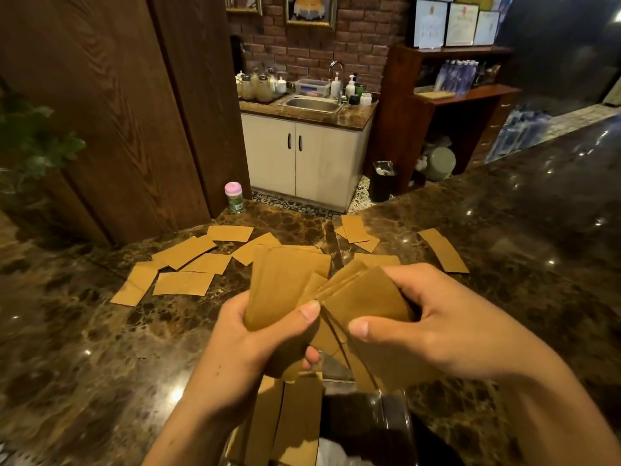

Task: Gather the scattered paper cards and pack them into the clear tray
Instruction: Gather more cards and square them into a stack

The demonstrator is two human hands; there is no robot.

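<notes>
We extend both forearms forward and converging, with our left hand (265,334) and right hand (437,326) raised side by side, thumbs on top pointing inward, fingers curled beneath, each gripping cards (285,284).

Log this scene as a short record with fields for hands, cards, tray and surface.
left hand: left hand grips a stack of cards
right hand: right hand grips a fanned bunch
loose cards: loose cards lie scattered beyond the hands
tray: clear tray below the hands, packed cards in its left part
surface: dark marble counter
other: pink-lidded bottle at the far edge
</notes>
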